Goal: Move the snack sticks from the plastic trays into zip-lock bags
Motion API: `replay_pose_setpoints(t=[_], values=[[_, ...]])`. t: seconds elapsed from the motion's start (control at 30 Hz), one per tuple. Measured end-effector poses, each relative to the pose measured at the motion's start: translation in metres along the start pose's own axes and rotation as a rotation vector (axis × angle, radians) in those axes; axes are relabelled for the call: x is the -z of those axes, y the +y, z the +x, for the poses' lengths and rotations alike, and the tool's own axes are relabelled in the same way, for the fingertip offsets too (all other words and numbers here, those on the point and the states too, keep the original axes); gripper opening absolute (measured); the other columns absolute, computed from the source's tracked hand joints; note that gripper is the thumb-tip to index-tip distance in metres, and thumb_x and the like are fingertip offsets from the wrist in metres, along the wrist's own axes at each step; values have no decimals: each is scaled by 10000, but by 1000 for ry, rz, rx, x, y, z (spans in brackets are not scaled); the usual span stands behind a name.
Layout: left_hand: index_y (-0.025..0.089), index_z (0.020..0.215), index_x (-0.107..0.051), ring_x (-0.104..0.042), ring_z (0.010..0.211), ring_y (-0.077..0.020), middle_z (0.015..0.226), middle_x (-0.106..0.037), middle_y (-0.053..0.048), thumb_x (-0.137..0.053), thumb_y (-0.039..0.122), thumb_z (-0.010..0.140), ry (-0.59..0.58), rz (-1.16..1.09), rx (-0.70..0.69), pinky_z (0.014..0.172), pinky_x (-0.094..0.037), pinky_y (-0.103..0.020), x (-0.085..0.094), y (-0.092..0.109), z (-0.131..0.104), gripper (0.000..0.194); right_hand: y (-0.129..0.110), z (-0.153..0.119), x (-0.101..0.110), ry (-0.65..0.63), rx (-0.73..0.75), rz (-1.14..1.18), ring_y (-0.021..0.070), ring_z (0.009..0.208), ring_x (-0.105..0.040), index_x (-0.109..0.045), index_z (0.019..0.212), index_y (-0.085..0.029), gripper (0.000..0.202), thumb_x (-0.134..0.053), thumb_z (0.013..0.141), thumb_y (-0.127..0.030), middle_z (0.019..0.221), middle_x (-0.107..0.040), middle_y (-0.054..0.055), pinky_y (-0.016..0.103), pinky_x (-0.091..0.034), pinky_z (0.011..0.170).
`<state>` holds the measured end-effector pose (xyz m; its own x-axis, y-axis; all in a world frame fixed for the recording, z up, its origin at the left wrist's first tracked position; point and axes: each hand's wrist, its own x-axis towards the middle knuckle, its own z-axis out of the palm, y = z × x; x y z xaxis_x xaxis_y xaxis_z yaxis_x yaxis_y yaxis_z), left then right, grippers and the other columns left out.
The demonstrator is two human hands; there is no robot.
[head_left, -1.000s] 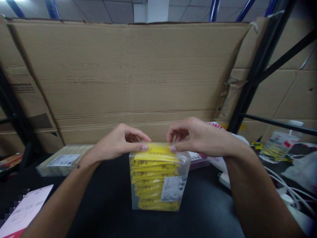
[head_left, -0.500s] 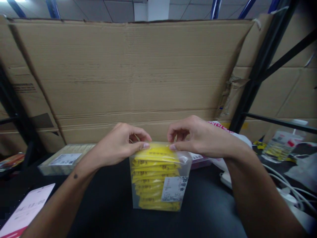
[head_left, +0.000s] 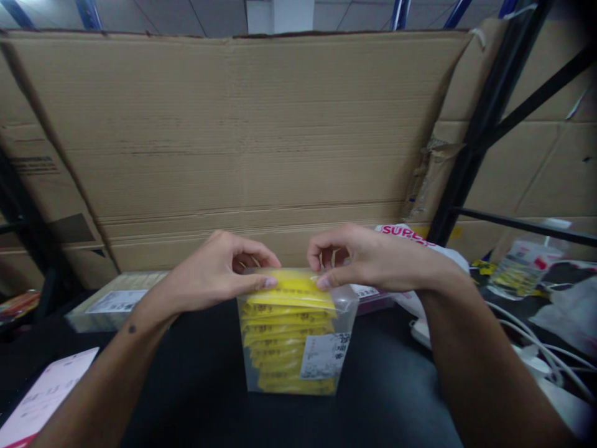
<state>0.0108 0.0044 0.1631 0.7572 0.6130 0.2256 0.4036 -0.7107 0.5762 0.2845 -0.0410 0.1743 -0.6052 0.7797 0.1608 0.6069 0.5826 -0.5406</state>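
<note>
A clear plastic pack (head_left: 346, 317) stands upright on the black surface in front of me. Stacked inside it are several yellow sachets (head_left: 289, 339) with dark print, and a white label with a code is on its front right. My left hand (head_left: 228, 267) pinches the top edge at the left, thumb on the near side. At the right of the same edge, my right hand (head_left: 349, 261) has its thumb and curled fingertips closed on the plastic. Both sets of fingertips partly hide the rim.
A labelled pale pack (head_left: 105, 317) lies to the left, behind a lit phone (head_left: 49, 392). A printed white bag (head_left: 448, 255), white cables (head_left: 522, 326) and a clear bottle (head_left: 525, 267) are at the right. A cardboard wall (head_left: 233, 124) and dark metal posts (head_left: 485, 130) enclose the back.
The whole view has shifted slightly, so most things appear a little further left. Both hands stay on the top edge of the pack, the right fingertips a touch nearer the left ones.
</note>
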Motion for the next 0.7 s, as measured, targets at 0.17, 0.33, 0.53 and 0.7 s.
replay_pose_setpoints(t=[0.17, 0.33, 0.53, 0.7], values=[[210, 1054, -810, -710, 758, -175, 911, -805, -28, -729, 436, 891, 29, 149, -92, 623, -488, -243, 1, 4, -3, 290, 3, 2, 2, -77, 3, 120, 138, 723, -524, -607, 899, -185, 284, -791, 816, -384, 787, -578, -25, 247, -410, 619], [230, 1052, -820, -703, 728, -147, 897, -810, -8, -693, 420, 933, 64, 226, -161, 620, -479, -234, 1, 6, -4, 258, 5, 3, 1, -86, 22, 122, 132, 736, -502, -594, 882, -187, 293, -806, 810, -376, 793, -558, -34, 246, -398, 627], [217, 1038, -825, -708, 703, -140, 877, -811, -16, -687, 424, 936, 97, 224, -153, 589, -483, -223, -2, 5, -1, 269, 5, 3, 1, -73, -10, 146, 134, 719, -521, -587, 893, -188, 281, -797, 822, -361, 788, -571, -33, 253, -402, 622], [213, 1000, -829, -698, 659, -130, 837, -807, -15, -691, 419, 929, 124, 197, -131, 556, -476, -212, -5, 6, 0, 258, 5, 2, 1, -71, -15, 152, 140, 732, -555, -587, 889, -185, 261, -789, 830, -339, 794, -596, -25, 253, -405, 626]])
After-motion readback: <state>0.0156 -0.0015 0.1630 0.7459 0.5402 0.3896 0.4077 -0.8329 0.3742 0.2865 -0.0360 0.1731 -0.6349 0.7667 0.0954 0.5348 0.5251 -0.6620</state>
